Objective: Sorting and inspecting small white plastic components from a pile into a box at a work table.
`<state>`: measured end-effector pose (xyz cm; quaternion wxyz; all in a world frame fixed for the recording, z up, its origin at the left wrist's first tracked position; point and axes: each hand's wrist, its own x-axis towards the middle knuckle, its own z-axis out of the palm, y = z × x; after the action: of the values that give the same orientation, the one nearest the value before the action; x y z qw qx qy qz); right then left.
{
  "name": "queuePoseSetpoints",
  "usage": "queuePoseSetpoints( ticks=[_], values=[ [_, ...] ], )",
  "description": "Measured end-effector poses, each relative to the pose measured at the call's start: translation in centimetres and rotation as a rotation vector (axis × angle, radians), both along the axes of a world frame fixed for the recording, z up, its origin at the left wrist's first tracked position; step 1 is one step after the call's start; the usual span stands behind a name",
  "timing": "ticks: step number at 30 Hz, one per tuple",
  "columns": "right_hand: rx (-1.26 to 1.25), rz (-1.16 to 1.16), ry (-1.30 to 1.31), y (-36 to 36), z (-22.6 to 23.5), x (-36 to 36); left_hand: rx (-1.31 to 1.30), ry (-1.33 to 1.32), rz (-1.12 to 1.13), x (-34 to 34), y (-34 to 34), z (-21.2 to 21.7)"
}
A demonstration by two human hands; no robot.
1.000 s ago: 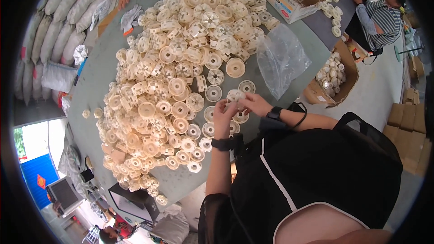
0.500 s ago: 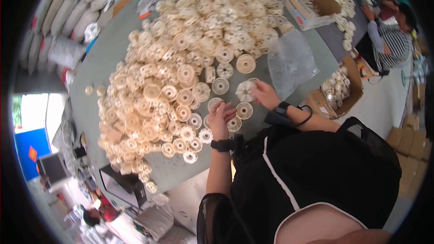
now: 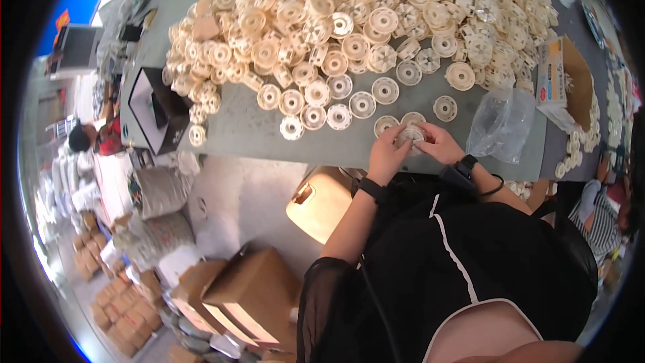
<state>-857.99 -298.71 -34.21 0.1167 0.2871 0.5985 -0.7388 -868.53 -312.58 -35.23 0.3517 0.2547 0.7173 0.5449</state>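
Close to the table's near edge, my left hand point(image 3: 385, 156) and my right hand point(image 3: 440, 145) meet around one round, cream-white plastic wheel-like part point(image 3: 409, 134). Fingers of both hands are closed on its rim, covering much of it. Two similar round parts lie on the table just beyond my fingers, one point(image 3: 385, 125) by the left fingertips and another point(image 3: 413, 118) partly behind the held one. A single part point(image 3: 445, 108) lies apart, beyond my right hand. Farther off, a big heap of such cream parts point(image 3: 336, 33) spreads across the table.
A clear plastic bag point(image 3: 500, 124) lies right of my hands, with an open cardboard box point(image 3: 555, 70) beyond it. The grey-green table point(image 3: 248, 134) ends close to my body. A chair point(image 3: 316, 203), cardboard boxes point(image 3: 252, 296) and a dark open box point(image 3: 151, 111) are at left.
My view has swung, so the heap sits higher in the picture. My hands came together; the left, earlier spread beside the parts, now grips the part that my right hand held.
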Motion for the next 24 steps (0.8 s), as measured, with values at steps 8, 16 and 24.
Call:
queuePoseSetpoints(
  ticks=[8, 16, 24],
  values=[
    [0.018, -0.074, 0.142, 0.5, 0.2, 3.2, -0.111, 0.184, 0.144, 5.5, -0.2, 1.8],
    [0.18, 0.019, 0.123, 2.5, -1.6, 7.5, -0.14, 0.41, 0.225, 9.1, 1.7, 2.1],
    [-0.304, -0.314, 0.068, 4.3, -1.0, 9.2, -0.052, 0.054, 0.197, 10.0, 4.7, 2.3]
  ],
)
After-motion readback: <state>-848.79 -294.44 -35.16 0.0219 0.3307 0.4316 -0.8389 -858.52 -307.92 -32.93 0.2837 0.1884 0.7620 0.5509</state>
